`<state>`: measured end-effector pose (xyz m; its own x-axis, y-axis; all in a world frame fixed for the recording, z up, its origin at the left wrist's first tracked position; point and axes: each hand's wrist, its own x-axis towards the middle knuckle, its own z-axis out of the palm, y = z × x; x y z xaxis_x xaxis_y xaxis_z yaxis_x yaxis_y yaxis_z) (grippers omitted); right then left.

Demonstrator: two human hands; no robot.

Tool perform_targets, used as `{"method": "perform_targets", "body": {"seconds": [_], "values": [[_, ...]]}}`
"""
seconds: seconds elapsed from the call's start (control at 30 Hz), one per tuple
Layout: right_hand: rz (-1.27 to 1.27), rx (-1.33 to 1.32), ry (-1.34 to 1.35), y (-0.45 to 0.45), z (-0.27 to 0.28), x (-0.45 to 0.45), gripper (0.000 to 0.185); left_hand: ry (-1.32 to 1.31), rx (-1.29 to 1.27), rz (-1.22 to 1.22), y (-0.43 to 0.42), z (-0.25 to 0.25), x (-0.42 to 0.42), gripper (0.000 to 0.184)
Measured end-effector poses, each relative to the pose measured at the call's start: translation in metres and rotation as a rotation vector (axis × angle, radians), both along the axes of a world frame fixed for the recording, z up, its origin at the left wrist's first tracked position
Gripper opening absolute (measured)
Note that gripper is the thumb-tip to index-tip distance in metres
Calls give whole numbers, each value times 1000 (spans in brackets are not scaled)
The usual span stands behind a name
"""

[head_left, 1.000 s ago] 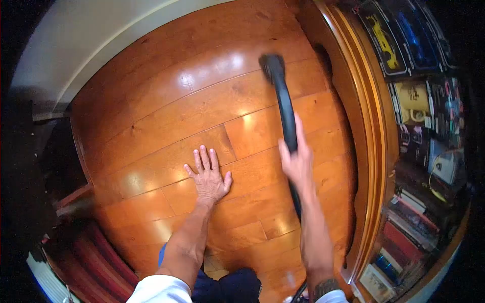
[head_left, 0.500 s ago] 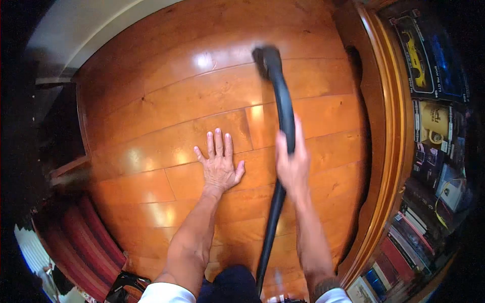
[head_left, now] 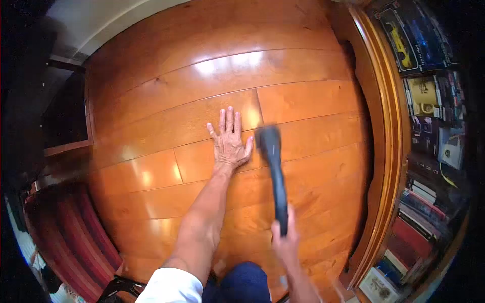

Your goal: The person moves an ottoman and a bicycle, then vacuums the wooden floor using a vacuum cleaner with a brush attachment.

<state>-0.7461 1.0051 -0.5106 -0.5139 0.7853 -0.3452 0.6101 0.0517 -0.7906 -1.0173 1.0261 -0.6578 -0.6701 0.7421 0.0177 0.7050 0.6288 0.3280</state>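
Note:
My left hand [head_left: 230, 146] lies flat on the glossy wooden floor [head_left: 313, 187], its fingers stretched out and pointing away from me. It holds nothing. To its right, my right hand [head_left: 287, 242] is wrapped round the lower end of a black vacuum wand [head_left: 278, 187]. The wand's brush head [head_left: 268, 139] rests at or just above the floor, a little to the right of my left thumb, and is blurred by motion.
A wooden cabinet edge [head_left: 386, 126] runs down the right side, with books [head_left: 411, 230] and boxed model cars [head_left: 399, 45] beyond it. Red striped fabric [head_left: 70, 237] is at the lower left. A pale baseboard [head_left: 108, 30] curves along the upper left.
My right hand has pulled the wand back towards me, bringing the brush head from the far floor to beside my left hand. My left hand has stayed flat and appears slightly higher in view.

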Motion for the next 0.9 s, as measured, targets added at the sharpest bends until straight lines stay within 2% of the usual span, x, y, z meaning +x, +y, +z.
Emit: {"method": "perform_targets", "body": {"seconds": [0.03,0.1,0.2,0.23,0.27,0.33,0.4,0.47,0.53,0.6,0.67,0.7,0.73,0.8,0.83,0.87,0.9], "values": [[52,68,-88,-38,8,35,65,9,10,-1,-8,-3,-1,85],[120,126,-118,-82,33,62,67,-89,406,29,-30,-8,-14,81],[58,88,-168,-78,36,35,65,121,122,294,-106,18,-48,83],[5,95,-39,-45,7,-8,63,140,-57,280,-141,10,-65,85],[69,89,-50,-16,-4,-42,61,157,-252,272,-171,1,-71,87],[65,214,101,32,-37,-121,59,125,-240,258,-167,8,-79,89],[52,280,185,73,-53,-201,52,67,-271,250,-182,8,-65,91],[67,334,242,115,-64,-276,42,116,-234,248,-176,3,-73,91],[78,352,249,130,-62,-312,37,122,-237,249,-176,3,-74,91],[84,304,163,127,-47,-330,43,127,-226,242,-176,4,-73,91],[82,300,310,103,-50,-300,43,121,-250,250,-177,6,-73,92],[65,399,401,83,-63,-274,46,117,-239,241,-177,6,-72,92],[43,262,148,50,-49,-236,52,101,-243,247,-177,6,-72,92],[-21,203,137,-31,-32,-161,60,82,-244,256,-177,7,-74,91],[-72,-28,-17,-74,-13,-121,62,67,-240,252,-177,8,-74,91],[-22,74,-45,-120,-7,-81,63,53,-237,250,-178,9,-75,91],[-3,20,-137,-162,3,-43,64,54,-235,252,-179,8,-75,91]]}}
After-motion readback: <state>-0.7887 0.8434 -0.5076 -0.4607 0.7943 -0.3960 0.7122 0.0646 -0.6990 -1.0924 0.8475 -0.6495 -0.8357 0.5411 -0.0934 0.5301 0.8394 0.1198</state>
